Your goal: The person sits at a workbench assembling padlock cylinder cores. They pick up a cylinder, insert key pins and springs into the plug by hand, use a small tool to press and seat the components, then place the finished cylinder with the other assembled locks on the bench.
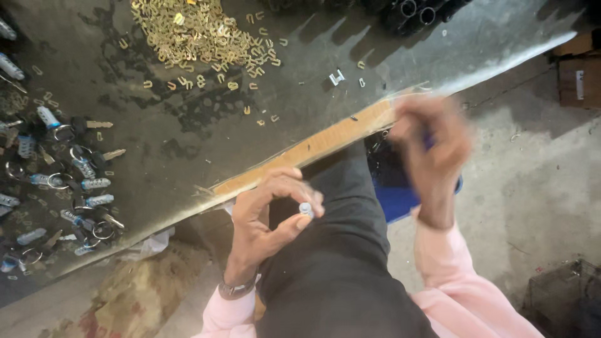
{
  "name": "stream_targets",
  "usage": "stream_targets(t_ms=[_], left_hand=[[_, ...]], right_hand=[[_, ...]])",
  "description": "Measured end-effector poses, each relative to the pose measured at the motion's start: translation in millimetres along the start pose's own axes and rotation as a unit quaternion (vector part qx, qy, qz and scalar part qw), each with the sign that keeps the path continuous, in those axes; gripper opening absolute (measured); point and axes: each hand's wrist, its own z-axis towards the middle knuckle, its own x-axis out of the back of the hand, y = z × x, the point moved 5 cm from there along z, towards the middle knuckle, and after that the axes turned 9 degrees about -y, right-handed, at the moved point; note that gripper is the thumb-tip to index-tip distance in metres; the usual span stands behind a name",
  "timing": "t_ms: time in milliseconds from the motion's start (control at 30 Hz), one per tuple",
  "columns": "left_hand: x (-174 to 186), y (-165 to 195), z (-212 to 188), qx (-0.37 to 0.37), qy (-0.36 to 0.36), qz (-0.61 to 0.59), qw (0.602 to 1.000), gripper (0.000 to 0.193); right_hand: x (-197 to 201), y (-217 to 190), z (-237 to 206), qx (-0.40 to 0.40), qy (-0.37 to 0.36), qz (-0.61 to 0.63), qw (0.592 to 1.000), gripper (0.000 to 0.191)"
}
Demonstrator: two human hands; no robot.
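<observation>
dark metal table (pixel 188 138) across the upper left, its long edge running on a slant from lower left to upper right, a bare wooden strip (pixel 313 150) showing along that edge. grey concrete floor (pixel 538 188) open to the right of the edge, broad free room there. black trouser leg (pixel 338 250) filling the lower middle, reaching up under the table edge. blue tub (pixel 391 188) just beside the leg, partly hidden below the table edge. wire crate (pixel 563 300) at the lower right corner, cardboard box (pixel 579 75) at the upper right. heap of small brass pieces (pixel 194 31) on the table's far side, strays scattered toward the middle. cluster of keys and key rings (pixel 62 181) along the table's left side, close to its near edge. open table surface between heap, keys and edge.

right hand (pixel 432 150) raised over the edge and the tub, blurred; fingers curled, cannot tell whether anything is gripped. left hand (pixel 266 213) low over the leg, just off the table edge, wristwatch (pixel 236 289) on the wrist, thumb and forefinger pinching a small silver cylinder (pixel 305 208), remaining fingers curled above it.
</observation>
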Motion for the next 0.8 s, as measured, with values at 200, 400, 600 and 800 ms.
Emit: stream_targets(t_ms=[200,400,600,800], left_hand=[[4,-22,-16,0.033,0.064,-0.037,0.997,0.023],[8,-24,-21,0.109,0.117,-0.200,0.967,0.030],[13,-32,-27,0.105,0.117,-0.409,0.899,0.041],[13,-52,-34,0.069,0.047,-0.409,0.909,0.028]], right_hand=[[24,25,58,0.068,0.161,-0.147,0.974,0.025],[7,39,77,0.030,0.175,-0.198,0.964,0.032],[2,25,33,0.059,0.172,-0.017,0.983,0.025],[-62,-2,-38,0.064,-0.017,0.418,0.906,0.045]])
